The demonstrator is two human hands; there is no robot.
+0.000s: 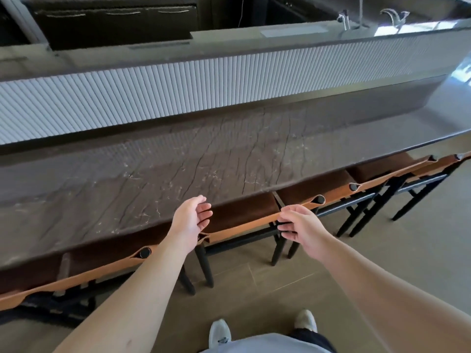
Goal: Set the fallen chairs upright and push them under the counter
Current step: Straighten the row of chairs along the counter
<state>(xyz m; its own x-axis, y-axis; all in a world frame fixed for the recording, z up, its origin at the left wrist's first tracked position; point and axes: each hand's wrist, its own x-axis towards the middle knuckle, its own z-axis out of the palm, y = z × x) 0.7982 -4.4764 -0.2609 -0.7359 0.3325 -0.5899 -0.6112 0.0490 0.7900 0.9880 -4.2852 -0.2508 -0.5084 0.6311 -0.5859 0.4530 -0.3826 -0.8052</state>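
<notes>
Right hand (297, 226): my fingers (285, 228) are curled, their tips at the right end of the tan backrest strap of the middle chair (244, 212). Whether they truly pinch the strap or only touch it I cannot tell; the tips hide the edge.

Left hand (190, 220): palm turned inward, fingers loosely bent and spread, holding nothing. It hovers just above the left end of the same chair's backrest, over the front edge of the worktop (178, 164).

Middle chair: upright, dark brown seat tucked under the worktop, tan strap running between both my hands, black legs standing on the floor (293, 276).

Left chair (102, 263): upright, seat under the worktop, tan strap ending in a black round post cap just beside my left forearm.

Right chair (318, 189): upright, seat under the worktop, its black post cap just beside my right hand.

Far chair (382, 171): upright, pushed under; a fifth chair (443, 164) shows partly at the right edge beyond it.

Worktop: long, dark brown stone with pale veining, running across the whole view.

Ribbed panel (178, 90): pale, vertically fluted, rising behind the worktop along its length.

Taps (392, 16): two metal ones, on the higher level behind the panel, top right.

Floor: tan tiles. My two pale shoes (220, 332) stand on it at the bottom of the view, well apart from the chair legs.
</notes>
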